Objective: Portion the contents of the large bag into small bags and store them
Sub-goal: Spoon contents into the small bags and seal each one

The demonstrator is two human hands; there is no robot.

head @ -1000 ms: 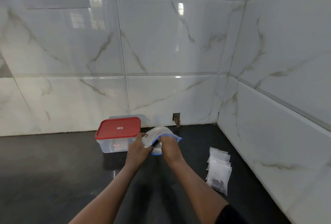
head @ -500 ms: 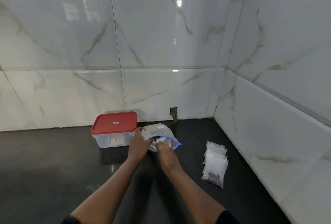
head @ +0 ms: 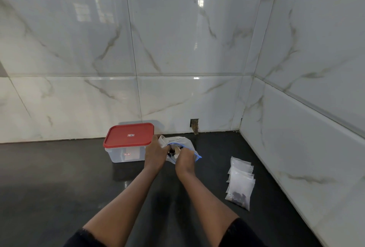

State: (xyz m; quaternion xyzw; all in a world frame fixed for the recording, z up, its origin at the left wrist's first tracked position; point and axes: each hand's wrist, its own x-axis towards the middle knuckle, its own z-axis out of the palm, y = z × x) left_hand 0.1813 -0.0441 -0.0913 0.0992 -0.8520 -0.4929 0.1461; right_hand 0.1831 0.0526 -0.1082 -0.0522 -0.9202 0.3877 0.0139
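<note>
A clear large bag [head: 184, 142] with a blue zip rim is held over the black counter, its mouth open toward me. My left hand [head: 156, 154] grips its left edge together with a small white bag. My right hand [head: 184, 161] has its fingertips inside the mouth, among small dark pieces; whether it pinches any is hidden. A stack of small clear bags [head: 240, 182] lies to the right, the nearest one holding dark pieces. A clear box with a red lid [head: 128, 135] stands just left of my left hand.
The black counter [head: 59, 187] ends at white marble-tiled walls behind and on the right, forming a corner [head: 240, 130]. A small hole in the back tile [head: 194, 126] sits near the counter line.
The large bag's mouth has opened toward me. My right hand has dipped its fingers into it. The view has shifted slightly, with both hands a little lower.
</note>
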